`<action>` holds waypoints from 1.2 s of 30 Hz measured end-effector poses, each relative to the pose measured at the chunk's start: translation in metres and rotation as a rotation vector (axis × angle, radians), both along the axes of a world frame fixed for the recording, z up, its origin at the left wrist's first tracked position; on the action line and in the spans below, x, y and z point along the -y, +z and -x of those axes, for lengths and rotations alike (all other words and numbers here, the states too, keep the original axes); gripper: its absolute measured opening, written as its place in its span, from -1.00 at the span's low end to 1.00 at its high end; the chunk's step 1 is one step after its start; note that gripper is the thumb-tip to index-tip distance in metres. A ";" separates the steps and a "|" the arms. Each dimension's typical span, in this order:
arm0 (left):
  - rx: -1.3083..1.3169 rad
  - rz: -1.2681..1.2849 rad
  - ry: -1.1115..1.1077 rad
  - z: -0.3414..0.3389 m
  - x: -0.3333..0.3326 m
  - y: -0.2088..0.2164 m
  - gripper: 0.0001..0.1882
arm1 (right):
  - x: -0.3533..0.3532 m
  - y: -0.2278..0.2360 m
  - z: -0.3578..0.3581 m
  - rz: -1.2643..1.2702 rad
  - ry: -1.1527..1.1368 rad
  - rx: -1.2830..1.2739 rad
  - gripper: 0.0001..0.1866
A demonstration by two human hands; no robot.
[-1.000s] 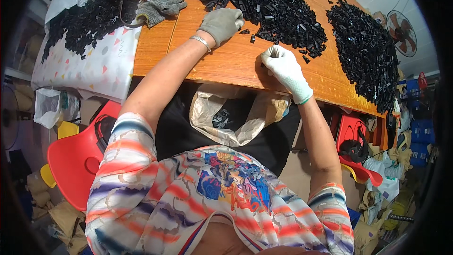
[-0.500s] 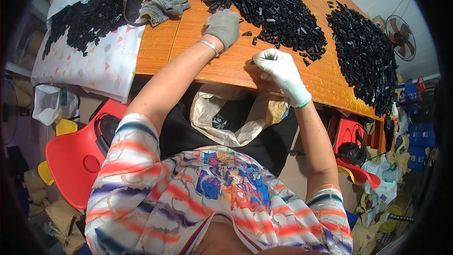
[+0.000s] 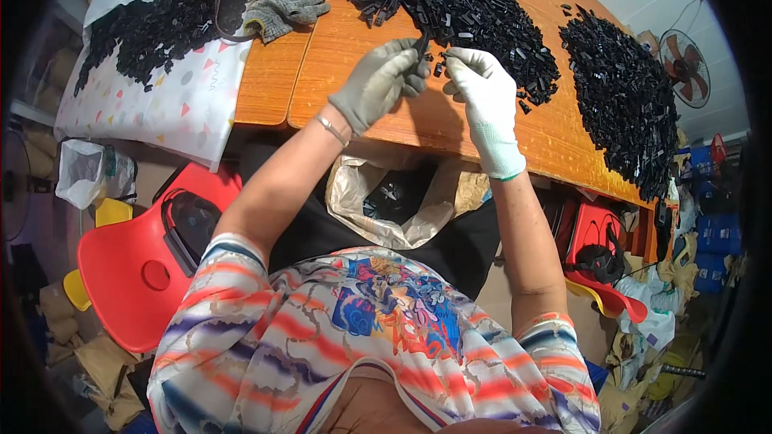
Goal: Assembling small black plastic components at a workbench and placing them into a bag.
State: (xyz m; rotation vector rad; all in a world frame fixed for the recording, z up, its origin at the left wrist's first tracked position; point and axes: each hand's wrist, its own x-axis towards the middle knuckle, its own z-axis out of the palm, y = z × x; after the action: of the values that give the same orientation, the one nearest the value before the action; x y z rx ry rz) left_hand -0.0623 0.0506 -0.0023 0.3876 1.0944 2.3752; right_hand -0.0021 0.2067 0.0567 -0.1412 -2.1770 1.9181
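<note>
- grey-gloved, my left hand (image 3: 375, 84) has drawn back from the pile (image 3: 474, 12), pinching a black piece (image 3: 421, 42) above the tabletop (image 3: 330, 52).
- my white-gloved right hand (image 3: 487, 92) curls nearby; whether it grips anything, i can't tell.
- so the piece now seems picked out.

My bare forearms (image 3: 281, 173) stretch forward, my gloved left hand (image 3: 374, 84) angled inward with its fingers (image 3: 399, 55) pinched, my gloved right hand (image 3: 488, 96) upright just beside it, fingertips (image 3: 459, 56) drawn together.

Wooden table (image 3: 326, 56), heaped black pieces (image 3: 462, 20), grey knitted glove (image 3: 288, 6)
</note>
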 end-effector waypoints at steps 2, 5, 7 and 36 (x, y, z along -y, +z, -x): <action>0.035 -0.059 -0.028 -0.011 0.001 0.000 -0.73 | 0.008 0.003 0.001 -0.026 -0.039 0.005 -0.80; 0.088 -0.087 -0.044 -0.024 -0.001 0.007 -0.70 | 0.013 0.002 0.004 -0.113 -0.090 -0.024 -0.81; 0.042 0.030 0.005 -0.029 -0.003 0.010 -0.73 | 0.015 0.001 0.005 -0.152 -0.133 -0.060 -0.81; -0.080 0.319 0.320 -0.043 -0.012 0.019 -0.83 | 0.020 -0.006 0.006 -0.579 -0.097 -0.118 -0.80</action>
State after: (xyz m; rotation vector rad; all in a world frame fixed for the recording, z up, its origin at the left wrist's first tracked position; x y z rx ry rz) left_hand -0.0192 0.0626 0.0165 0.2066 1.6498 2.4060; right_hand -0.0082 0.1870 0.0510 -0.0268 -2.4829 1.1500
